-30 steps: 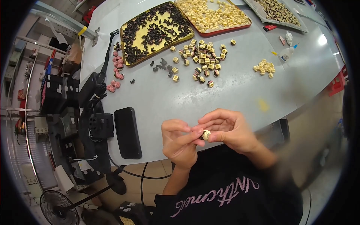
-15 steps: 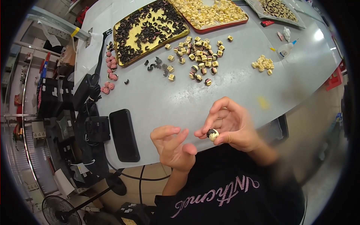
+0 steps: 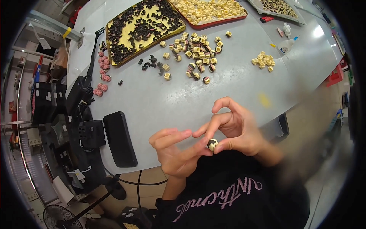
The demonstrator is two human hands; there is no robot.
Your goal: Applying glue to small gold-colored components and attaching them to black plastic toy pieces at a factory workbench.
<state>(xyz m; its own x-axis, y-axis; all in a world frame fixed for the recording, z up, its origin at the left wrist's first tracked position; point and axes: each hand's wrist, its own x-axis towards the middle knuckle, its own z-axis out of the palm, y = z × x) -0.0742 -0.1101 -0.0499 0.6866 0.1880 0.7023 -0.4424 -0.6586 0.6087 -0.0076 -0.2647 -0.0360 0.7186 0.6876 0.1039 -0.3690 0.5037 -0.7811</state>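
Note:
My right hand (image 3: pixel 237 128) pinches a small cream block with a dark curved insert (image 3: pixel 212 144) between thumb and fingers, just off the near edge of the grey table (image 3: pixel 160 103). My left hand (image 3: pixel 173 150) is beside it with fingers spread, its fingertips touching the block and the right fingers. A loose pile of similar cream blocks (image 3: pixel 196 57) lies in the middle of the table. Small dark curved pieces (image 3: pixel 150 63) lie just left of that pile.
A yellow tray of dark curved pieces (image 3: pixel 141 28) and a red-rimmed tray of cream blocks (image 3: pixel 209 9) sit at the back. A smaller cream heap (image 3: pixel 263 61), a glue bottle (image 3: pixel 286 45), pink pieces (image 3: pixel 102 72) and a black phone (image 3: pixel 119 138) lie around.
The left hand, open and apart half a second ago, has come back to the block in the right hand. The view has shifted slightly.

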